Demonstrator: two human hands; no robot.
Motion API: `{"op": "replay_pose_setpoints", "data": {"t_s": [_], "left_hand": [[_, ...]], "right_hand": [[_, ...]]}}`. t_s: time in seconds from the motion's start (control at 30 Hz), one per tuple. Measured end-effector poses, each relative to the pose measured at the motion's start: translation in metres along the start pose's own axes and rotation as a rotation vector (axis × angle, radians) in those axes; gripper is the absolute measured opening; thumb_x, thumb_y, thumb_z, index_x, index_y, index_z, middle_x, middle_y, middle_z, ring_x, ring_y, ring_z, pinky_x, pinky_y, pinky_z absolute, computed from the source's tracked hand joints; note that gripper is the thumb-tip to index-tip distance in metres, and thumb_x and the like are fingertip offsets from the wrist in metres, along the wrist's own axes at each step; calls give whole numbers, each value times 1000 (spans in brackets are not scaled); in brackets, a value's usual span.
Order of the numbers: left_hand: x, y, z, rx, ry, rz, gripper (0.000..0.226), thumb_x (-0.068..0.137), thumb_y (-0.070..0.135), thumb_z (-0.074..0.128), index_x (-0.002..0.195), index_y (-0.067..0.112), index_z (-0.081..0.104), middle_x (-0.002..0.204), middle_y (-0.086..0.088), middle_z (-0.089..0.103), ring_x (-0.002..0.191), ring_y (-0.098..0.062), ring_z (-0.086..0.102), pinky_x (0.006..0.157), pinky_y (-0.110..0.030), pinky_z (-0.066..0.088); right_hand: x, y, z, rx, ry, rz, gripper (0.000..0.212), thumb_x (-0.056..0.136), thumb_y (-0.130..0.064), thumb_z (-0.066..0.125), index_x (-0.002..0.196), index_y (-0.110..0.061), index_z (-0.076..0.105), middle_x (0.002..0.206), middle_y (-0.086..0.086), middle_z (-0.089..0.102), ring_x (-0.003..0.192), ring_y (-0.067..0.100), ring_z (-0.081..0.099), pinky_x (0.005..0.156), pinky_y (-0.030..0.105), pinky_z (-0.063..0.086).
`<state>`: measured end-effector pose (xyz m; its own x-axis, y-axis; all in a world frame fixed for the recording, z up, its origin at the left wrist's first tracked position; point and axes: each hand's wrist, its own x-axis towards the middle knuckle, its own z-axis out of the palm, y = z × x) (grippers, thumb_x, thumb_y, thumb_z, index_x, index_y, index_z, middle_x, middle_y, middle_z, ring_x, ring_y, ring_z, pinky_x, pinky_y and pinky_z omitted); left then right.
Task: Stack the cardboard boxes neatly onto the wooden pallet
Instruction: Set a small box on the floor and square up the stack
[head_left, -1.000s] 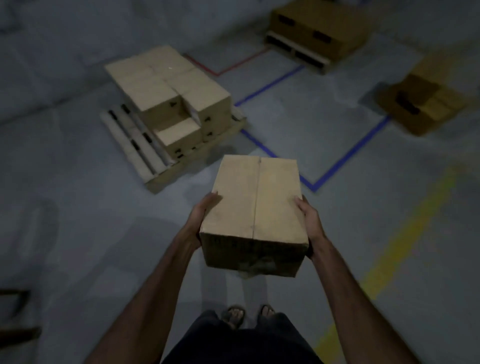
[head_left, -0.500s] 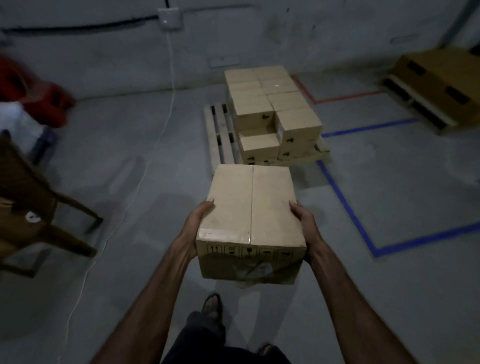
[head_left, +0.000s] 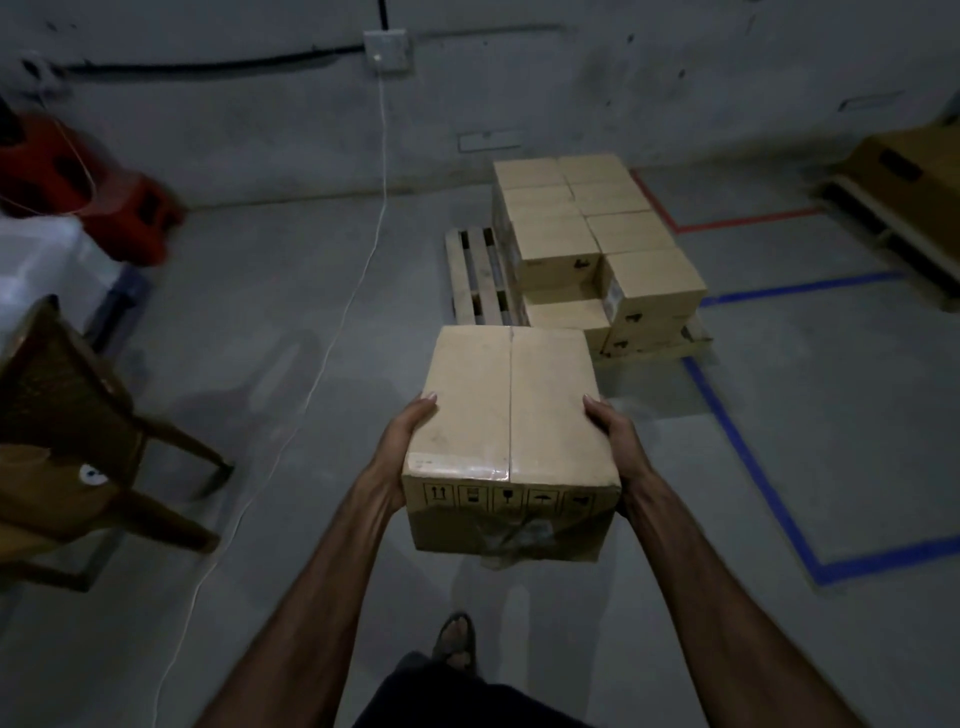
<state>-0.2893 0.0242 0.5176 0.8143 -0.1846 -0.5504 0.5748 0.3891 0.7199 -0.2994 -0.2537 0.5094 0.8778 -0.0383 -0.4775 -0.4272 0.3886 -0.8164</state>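
I carry a taped cardboard box (head_left: 509, 405) at waist height in front of me, handling symbols on its near face. My left hand (head_left: 402, 441) grips its left side and my right hand (head_left: 615, 436) grips its right side, thumbs on the top edges. Ahead on the floor lies the wooden pallet (head_left: 470, 275), with several stacked cardboard boxes (head_left: 587, 218) covering its right part. Its left slats are bare. The held box hides the pallet's near left corner.
A brown chair (head_left: 67, 415) stands at the left, with a red stool (head_left: 88, 192) and a white bin (head_left: 36, 260) behind it. A white cable (head_left: 332, 338) runs from the wall across the floor. Blue floor tape (head_left: 753, 467) and another loaded pallet (head_left: 914, 171) lie to the right.
The view has swung so the pallet now lies straight ahead and nearer. Both hands keep the same hold on the box. One foot has stepped forward.
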Motion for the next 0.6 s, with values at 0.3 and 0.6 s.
{"op": "replay_pose_setpoints", "data": {"t_s": [0.3, 0.6], "left_hand": [[96, 75, 6, 66, -88, -57, 52, 98, 35, 62, 141, 5, 57, 124, -23, 69, 106, -39, 68, 87, -47, 61], [223, 117, 54, 212, -99, -89, 39, 99, 30, 59, 129, 6, 63, 113, -22, 72, 98, -38, 70, 86, -47, 59]], "right_hand": [[77, -24, 26, 134, 118, -34, 62, 88, -38, 70, 143, -18, 52, 133, 20, 67, 118, 43, 67, 98, 61, 55], [185, -67, 0, 191, 147, -23, 52, 96, -33, 65, 144, -19, 50, 135, 20, 65, 121, 43, 65, 93, 55, 58]]}}
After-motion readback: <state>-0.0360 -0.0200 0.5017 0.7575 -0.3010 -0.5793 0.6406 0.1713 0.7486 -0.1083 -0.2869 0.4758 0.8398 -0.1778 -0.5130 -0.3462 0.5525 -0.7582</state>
